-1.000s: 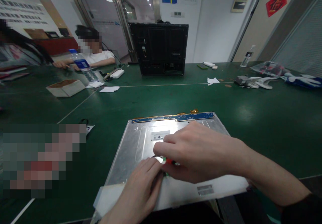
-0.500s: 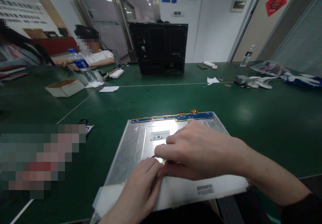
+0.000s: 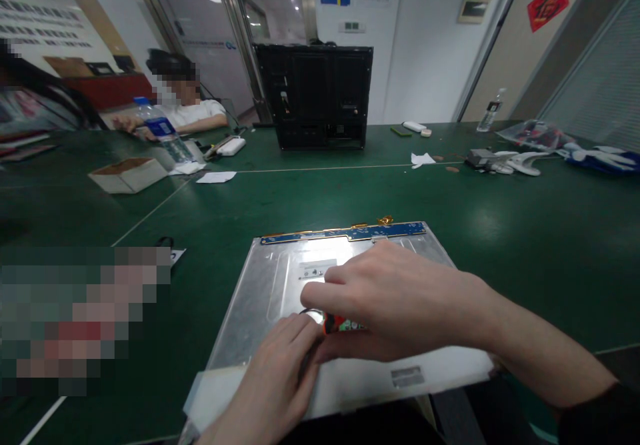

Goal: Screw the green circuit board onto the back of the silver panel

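Observation:
A silver metal-backed display panel [image 3: 250, 301] lies in front of me, with a blue circuit strip [image 3: 320, 235] along its far edge. Over its middle, my right hand [image 3: 390, 301] is closed around a small green circuit board with red-and-black covering [image 3: 345, 323], most of it hidden by the fingers. Touching that hand's fingertips, my left hand [image 3: 285, 358] rests low over the panel's near part, its fingers pressed together. What those fingers pinch is hidden. A thin dark wire [image 3: 311, 311] curves out beside them.
Further back stand a black monitor chassis [image 3: 320, 98], an open cardboard box [image 3: 129, 175] and a water bottle [image 3: 167, 135]. White gloves [image 3: 520, 163] lie at the right. A person in a white shirt [image 3: 203, 113] sits across the green table [image 3: 540, 251].
My right fingers have shifted slightly left and up, so more of the red-and-green board shows beneath them. The left hand and the panel stay nearly in place.

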Tool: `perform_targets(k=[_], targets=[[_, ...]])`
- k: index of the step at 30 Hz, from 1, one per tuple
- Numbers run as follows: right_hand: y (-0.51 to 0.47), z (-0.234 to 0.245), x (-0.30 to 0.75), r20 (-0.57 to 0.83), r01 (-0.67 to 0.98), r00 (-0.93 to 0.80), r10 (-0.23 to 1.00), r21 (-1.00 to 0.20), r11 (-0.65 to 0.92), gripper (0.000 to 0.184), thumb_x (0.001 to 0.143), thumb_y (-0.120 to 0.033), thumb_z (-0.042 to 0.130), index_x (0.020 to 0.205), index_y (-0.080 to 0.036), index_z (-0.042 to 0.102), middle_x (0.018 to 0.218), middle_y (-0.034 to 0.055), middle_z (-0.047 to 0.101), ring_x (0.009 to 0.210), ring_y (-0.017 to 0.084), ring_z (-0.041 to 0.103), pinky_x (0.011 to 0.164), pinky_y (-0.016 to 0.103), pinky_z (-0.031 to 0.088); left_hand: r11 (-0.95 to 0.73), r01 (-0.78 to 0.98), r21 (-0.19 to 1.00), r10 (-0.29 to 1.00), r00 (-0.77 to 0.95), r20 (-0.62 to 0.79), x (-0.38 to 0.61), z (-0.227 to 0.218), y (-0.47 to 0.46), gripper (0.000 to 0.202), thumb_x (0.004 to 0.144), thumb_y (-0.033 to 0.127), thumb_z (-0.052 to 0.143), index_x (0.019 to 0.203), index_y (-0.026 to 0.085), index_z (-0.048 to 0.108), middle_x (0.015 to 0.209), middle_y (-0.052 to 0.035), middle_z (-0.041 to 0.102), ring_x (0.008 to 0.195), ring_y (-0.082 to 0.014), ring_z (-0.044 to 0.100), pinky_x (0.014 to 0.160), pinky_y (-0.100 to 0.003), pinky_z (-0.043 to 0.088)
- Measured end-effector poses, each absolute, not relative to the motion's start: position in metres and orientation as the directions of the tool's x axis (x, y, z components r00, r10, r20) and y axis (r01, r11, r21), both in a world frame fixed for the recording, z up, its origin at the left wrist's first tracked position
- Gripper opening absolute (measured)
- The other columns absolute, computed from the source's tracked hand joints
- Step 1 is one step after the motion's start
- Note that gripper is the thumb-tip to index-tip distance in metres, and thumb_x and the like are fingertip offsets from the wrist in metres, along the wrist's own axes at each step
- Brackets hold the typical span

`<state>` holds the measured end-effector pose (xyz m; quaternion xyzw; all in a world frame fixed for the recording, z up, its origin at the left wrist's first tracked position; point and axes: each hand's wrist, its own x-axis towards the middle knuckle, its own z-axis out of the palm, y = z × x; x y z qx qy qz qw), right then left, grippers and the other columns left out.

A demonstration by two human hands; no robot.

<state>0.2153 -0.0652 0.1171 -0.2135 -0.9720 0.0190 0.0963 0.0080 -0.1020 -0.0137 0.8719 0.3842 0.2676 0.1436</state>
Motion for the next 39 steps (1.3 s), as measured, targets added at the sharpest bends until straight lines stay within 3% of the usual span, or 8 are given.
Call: perform_targets(k=[6,12,19,24,30,39], targets=[[-0.0656,0.1169,0.2153,0.169,0.418,-0.892,0.42,-0.046,0.907,0.013,0.095,-0.028,0.042,0.096,-0.02,0.051,0.073,-0.0014,0.061,0.055,0.012,0.043,0.048,0.03,0.016,-0.654,0.595,0.467,0.755,0.544,0.365,0.0096,-0.0127,-0.1022,0.016,0.087,0.013,0.041,0.087,0.022,0.054,0.084,-0.0046,0.063,0.076,-0.0215,0.062,0.065,-0.031,0.049],[-0.0678,0.1223,0.2164,0.142,0.418,-0.889,0.434,-0.133,0.899,0.015,0.086,-0.023,0.048,0.1,-0.017,0.05,0.085,0.0009,0.062,0.056,0.011,0.041,0.047,0.028,0.019,-0.646,0.59,0.485,0.761,0.555,0.338,0.0109,-0.0074,-0.1021,0.015,0.085,0.014,0.043,0.088,0.021,0.055,0.085,-0.0057,0.064,0.079,-0.0231,0.062,0.067,-0.032,0.051],[-0.0638,0.118,0.2161,0.171,0.394,-0.898,0.404,-0.092,0.915,0.025,0.094,-0.043,0.048,0.1,-0.019,0.051,0.075,-0.001,0.061,0.057,0.012,0.044,0.048,0.029,0.018,-0.655,0.579,0.485,0.752,0.559,0.349,0.0102,-0.0109,-0.1009,0.015,0.086,0.015,0.043,0.092,0.022,0.055,0.088,-0.0045,0.064,0.079,-0.0226,0.062,0.067,-0.032,0.051],[-0.0663,0.117,0.2157,0.174,0.406,-0.897,0.406,-0.041,0.913,0.014,0.095,-0.029,0.042,0.097,-0.019,0.051,0.072,-0.0021,0.06,0.055,0.012,0.042,0.047,0.029,0.017,-0.653,0.584,0.482,0.756,0.545,0.364,0.01,-0.0107,-0.1019,0.017,0.086,0.012,0.042,0.092,0.022,0.055,0.087,-0.004,0.064,0.079,-0.0218,0.063,0.068,-0.031,0.05],[-0.069,0.1206,0.2161,0.165,0.4,-0.896,0.412,-0.107,0.91,0.015,0.085,-0.023,0.049,0.099,-0.017,0.05,0.082,-0.0002,0.061,0.055,0.011,0.038,0.047,0.028,0.019,-0.642,0.592,0.487,0.764,0.55,0.339,0.0104,-0.0073,-0.1025,0.016,0.083,0.012,0.043,0.087,0.021,0.056,0.084,-0.0058,0.066,0.078,-0.0229,0.062,0.065,-0.031,0.051],[-0.0644,0.1168,0.2155,0.163,0.41,-0.893,0.419,-0.089,0.908,0.026,0.094,-0.045,0.048,0.097,-0.02,0.054,0.072,-0.001,0.062,0.056,0.011,0.044,0.049,0.029,0.016,-0.649,0.589,0.482,0.758,0.559,0.336,0.0087,-0.01,-0.1015,0.015,0.085,0.017,0.043,0.09,0.022,0.056,0.088,-0.006,0.065,0.08,-0.0229,0.063,0.069,-0.032,0.052]])
